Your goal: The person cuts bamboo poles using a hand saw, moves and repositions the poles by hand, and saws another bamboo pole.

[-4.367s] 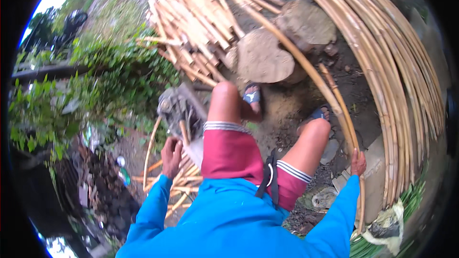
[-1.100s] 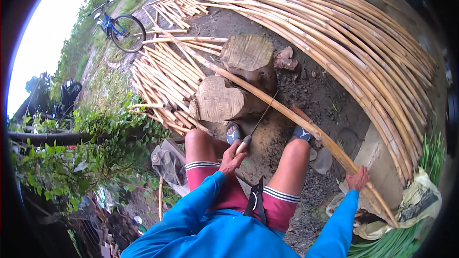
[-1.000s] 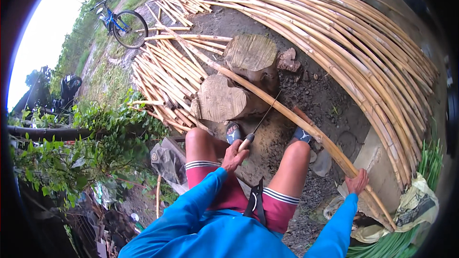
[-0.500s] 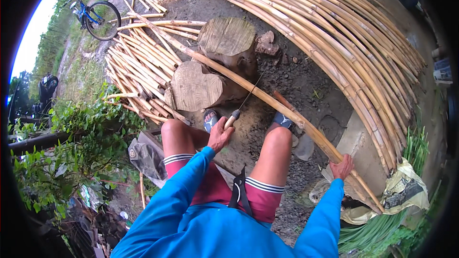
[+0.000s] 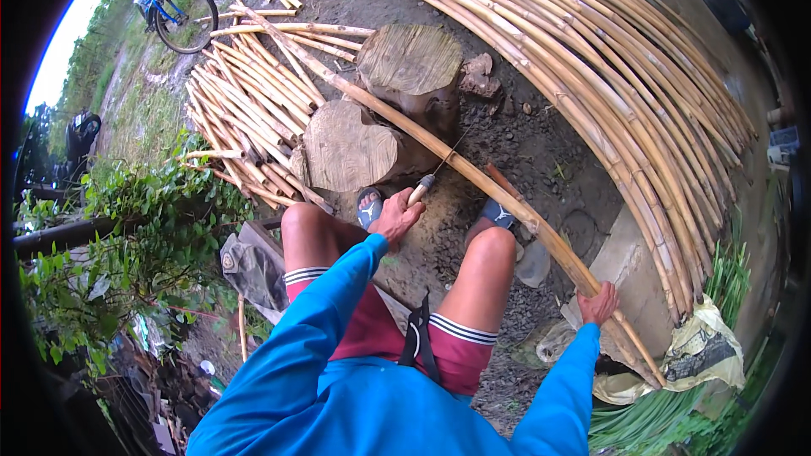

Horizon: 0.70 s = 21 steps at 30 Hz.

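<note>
The left hand (image 5: 397,218) has its fingers closed around the pale handle of a narrow-bladed tool (image 5: 420,193), a hold that leaves them clear of the blade, which reaches the bamboo pole (image 5: 507,199) where it slants past the stumps; whether the edge bears on it I cannot tell. The right hand (image 5: 596,302) grips that same pole toward its near end, probably to steady it. The pole runs from the heap of short bamboo pieces (image 5: 245,101) across the nearer stump (image 5: 348,148) and the farther stump (image 5: 410,59), which may carry some of its weight. Long poles (image 5: 608,110) lie side by side in a broad sweep to the right, likely so that they stay sorted and within reach. Bare, stony earth (image 5: 541,148) forms the ground of this outdoor yard, with leafy vines (image 5: 160,266) on the left, a blue bicycle (image 5: 182,17) beyond, and a pale sack (image 5: 705,350) near the lower right over cut green leaves (image 5: 663,418).
</note>
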Each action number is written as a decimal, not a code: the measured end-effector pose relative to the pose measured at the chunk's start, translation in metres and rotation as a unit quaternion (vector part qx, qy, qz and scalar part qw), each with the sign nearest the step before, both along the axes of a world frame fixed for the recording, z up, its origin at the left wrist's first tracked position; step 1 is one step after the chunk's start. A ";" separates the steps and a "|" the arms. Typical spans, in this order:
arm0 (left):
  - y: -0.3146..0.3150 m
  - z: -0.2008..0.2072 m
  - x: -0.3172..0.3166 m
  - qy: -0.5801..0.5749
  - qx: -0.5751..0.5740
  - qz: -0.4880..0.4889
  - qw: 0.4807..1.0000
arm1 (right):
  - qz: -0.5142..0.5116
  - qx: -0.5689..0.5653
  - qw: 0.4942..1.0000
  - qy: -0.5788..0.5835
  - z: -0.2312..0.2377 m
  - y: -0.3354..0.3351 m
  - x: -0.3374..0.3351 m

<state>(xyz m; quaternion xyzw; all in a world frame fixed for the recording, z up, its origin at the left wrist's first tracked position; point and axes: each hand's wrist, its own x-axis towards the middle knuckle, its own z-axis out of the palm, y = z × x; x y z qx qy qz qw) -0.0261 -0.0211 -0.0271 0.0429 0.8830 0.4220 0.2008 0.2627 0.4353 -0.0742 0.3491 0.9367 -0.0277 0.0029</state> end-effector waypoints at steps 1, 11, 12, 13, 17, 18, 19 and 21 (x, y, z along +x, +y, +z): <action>-0.001 -0.003 -0.001 -0.004 0.017 0.007 1.000 | 0.005 0.000 1.000 -0.001 0.000 -0.001 -0.002; 0.002 0.001 -0.002 -0.002 -0.053 0.026 0.998 | 0.011 0.008 1.000 -0.020 -0.008 0.000 -0.003; 0.003 0.001 0.002 -0.017 -0.059 0.037 0.997 | 0.011 0.012 1.000 -0.018 -0.007 0.002 -0.001; 0.003 0.001 0.007 -0.032 -0.066 0.048 0.996 | 0.012 0.013 1.000 -0.020 -0.008 0.002 0.000; -0.050 0.026 0.082 -0.015 -0.081 0.066 0.994 | 0.010 0.011 0.999 -0.032 -0.009 0.003 -0.005; -0.064 0.045 0.095 -0.069 -0.100 0.060 0.991 | 0.013 0.007 0.999 -0.035 -0.008 0.004 -0.003; -0.074 0.078 0.105 -0.122 -0.117 0.052 0.984 | 0.012 0.013 0.999 -0.041 -0.006 0.007 0.001; -0.106 0.121 0.125 -0.158 -0.061 0.091 0.981 | 0.029 -0.028 0.997 -0.064 -0.002 0.008 -0.005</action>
